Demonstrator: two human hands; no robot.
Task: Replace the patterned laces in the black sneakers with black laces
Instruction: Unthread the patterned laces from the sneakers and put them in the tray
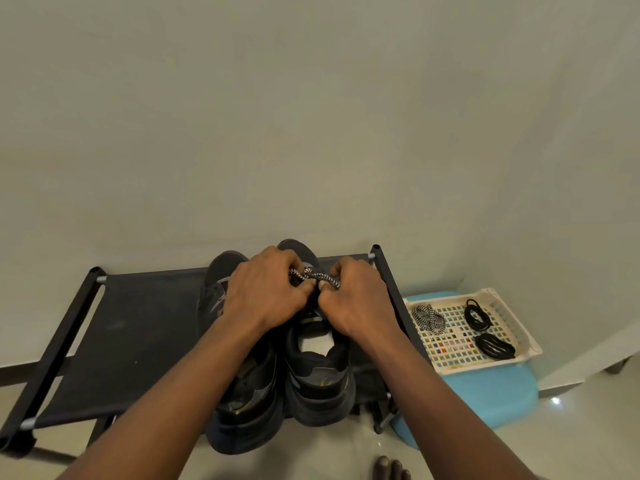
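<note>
Both hands hide the right sneaker's (320, 372) eyelets; left hand (265, 292) and right hand (353, 299) each pinch its patterned lace (313, 274).

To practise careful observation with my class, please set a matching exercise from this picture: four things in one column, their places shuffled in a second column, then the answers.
Things
1. black sneakers
2. white basket
3. bundled patterned lace
4. black laces

Places
A. on the blue stool
B. along the basket's right side
C. on the black rack
D. in the basket's far left corner

Pairs: 1-C, 2-A, 3-D, 4-B
</note>
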